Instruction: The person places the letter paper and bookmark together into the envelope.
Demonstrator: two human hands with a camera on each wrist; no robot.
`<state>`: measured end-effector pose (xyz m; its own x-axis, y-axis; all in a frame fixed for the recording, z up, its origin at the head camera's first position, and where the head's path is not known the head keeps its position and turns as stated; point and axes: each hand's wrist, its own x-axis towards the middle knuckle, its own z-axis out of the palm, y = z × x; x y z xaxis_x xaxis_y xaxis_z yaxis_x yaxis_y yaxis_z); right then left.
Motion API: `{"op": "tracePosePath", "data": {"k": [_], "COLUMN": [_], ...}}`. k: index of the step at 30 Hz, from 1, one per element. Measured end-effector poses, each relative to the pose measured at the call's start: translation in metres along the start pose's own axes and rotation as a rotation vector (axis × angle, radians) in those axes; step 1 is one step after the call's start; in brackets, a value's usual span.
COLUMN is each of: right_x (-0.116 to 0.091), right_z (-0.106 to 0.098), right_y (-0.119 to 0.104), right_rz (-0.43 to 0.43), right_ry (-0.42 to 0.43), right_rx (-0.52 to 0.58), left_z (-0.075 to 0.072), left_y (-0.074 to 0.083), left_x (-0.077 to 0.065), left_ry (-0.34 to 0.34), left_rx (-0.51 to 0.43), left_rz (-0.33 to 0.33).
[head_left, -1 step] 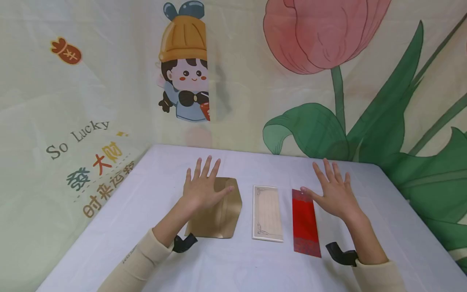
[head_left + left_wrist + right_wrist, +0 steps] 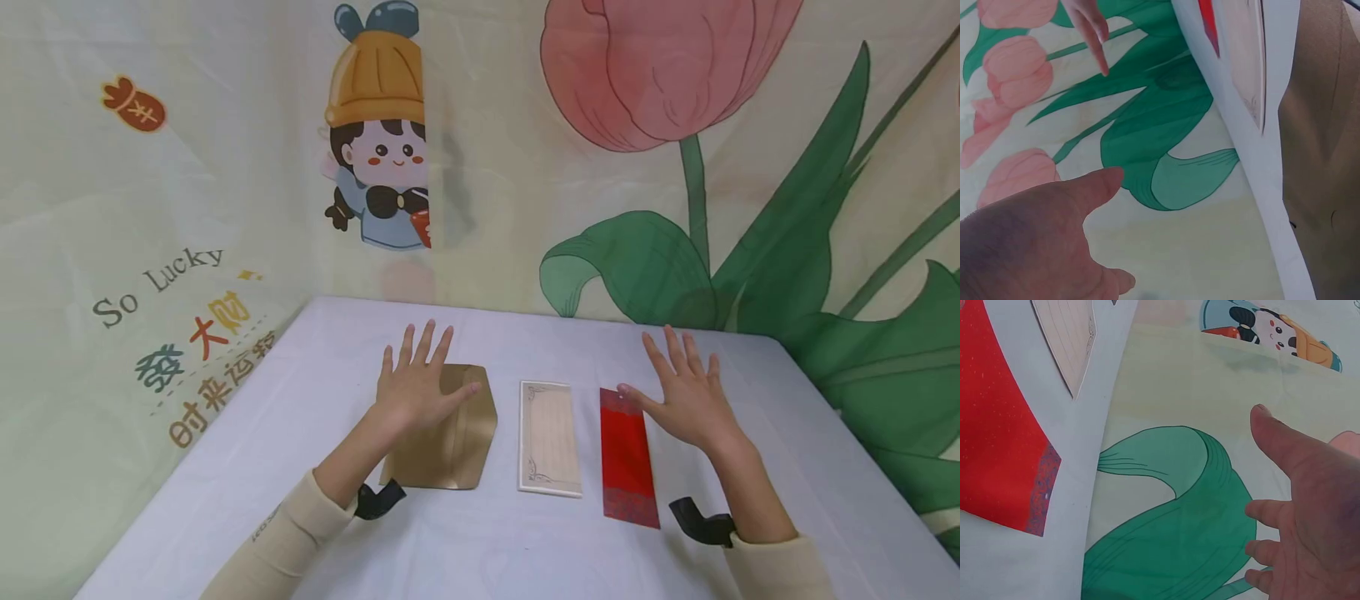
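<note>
My left hand (image 2: 412, 392) is raised with fingers spread, in front of a gold-brown envelope (image 2: 465, 446) and hiding part of it. A pale, lined paper pad (image 2: 549, 442) with ornamental corners lies upright on the table in the middle. To its right is a long, flat red paper piece (image 2: 628, 454) with patterned ends. My right hand (image 2: 693, 408), also spread, hovers by the red piece's top right corner, the thumb overlapping that corner in the head view. Neither hand holds anything. Both wrist views show the hands, left (image 2: 1029, 244) and right (image 2: 1329, 494), with straight fingers above the table's far edge.
A white cloth covers the table (image 2: 525, 550). Printed fabric hangs behind and beside it, with a pink tulip (image 2: 667, 67), green leaves and a cartoon figure (image 2: 382, 158). Black curved pieces (image 2: 381, 500) stick out at both cream sleeves (image 2: 780, 567).
</note>
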<state>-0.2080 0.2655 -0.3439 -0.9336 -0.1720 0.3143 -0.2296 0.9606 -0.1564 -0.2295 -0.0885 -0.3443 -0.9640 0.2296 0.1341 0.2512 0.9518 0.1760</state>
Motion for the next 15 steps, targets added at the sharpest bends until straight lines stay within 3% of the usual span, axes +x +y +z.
{"op": "tracePosePath", "data": {"k": [5, 9, 12, 15], "right_x": [0.002, 0.005, 0.006, 0.007], "right_z": [0.004, 0.007, 0.014, 0.029], "right_y": [0.003, -0.001, -0.015, -0.038], "right_rz": [-0.012, -0.019, -0.020, -0.042], "right_ry": [-0.016, 0.002, 0.052, 0.091], "right_rx": [0.017, 0.056, 0.085, 0.120], "left_z": [0.003, 0.004, 0.008, 0.020], "left_y": [0.001, 0.004, 0.007, 0.007], "left_x": [0.002, 0.002, -0.001, -0.004], "left_ry": [0.004, 0.052, 0.105, 0.146], "left_rx": [-0.012, -0.027, -0.043, -0.057], "left_rz": [-0.004, -0.014, -0.023, -0.026]}}
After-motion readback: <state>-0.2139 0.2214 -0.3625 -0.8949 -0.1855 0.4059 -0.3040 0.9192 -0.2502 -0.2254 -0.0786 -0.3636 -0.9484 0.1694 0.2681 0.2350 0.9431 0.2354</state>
